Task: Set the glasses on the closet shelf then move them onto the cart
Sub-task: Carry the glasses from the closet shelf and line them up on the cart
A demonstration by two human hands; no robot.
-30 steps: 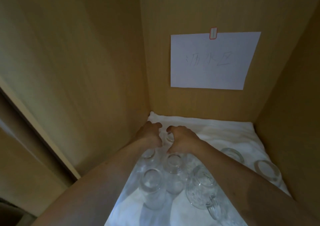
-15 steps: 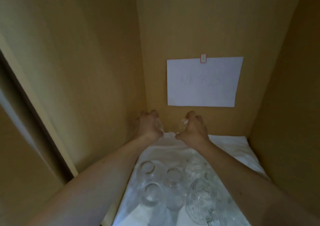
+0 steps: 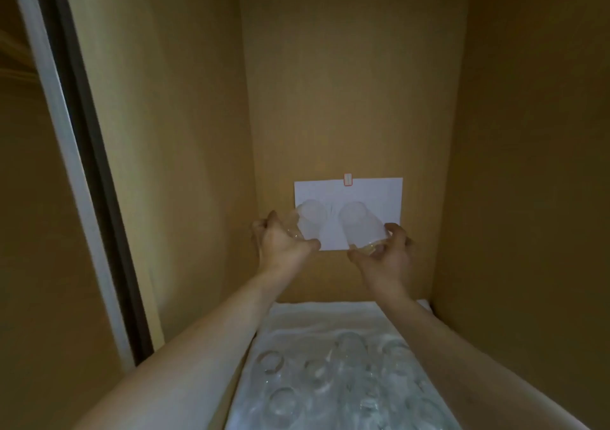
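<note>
Hands raised before paper sheet [image 3: 376, 192] on closet back wall: left hand [image 3: 280, 243] grips left glass [image 3: 308, 220], right hand [image 3: 384, 254] grips right glass [image 3: 361, 225]; other glasses [image 3: 330, 377] on white cloth [image 3: 297, 317] below.

Both bare forearms were stretched forward and upward, side by side and apart. The left hand [image 3: 280, 243] was raised with fingers and thumb curled round a clear, tilted drinking glass [image 3: 308, 220], gripped near its rim. The right hand [image 3: 384, 253] was held at the same height, its fingers curled round a second clear glass [image 3: 359, 223], likewise tilted with its base pointing away.
</note>
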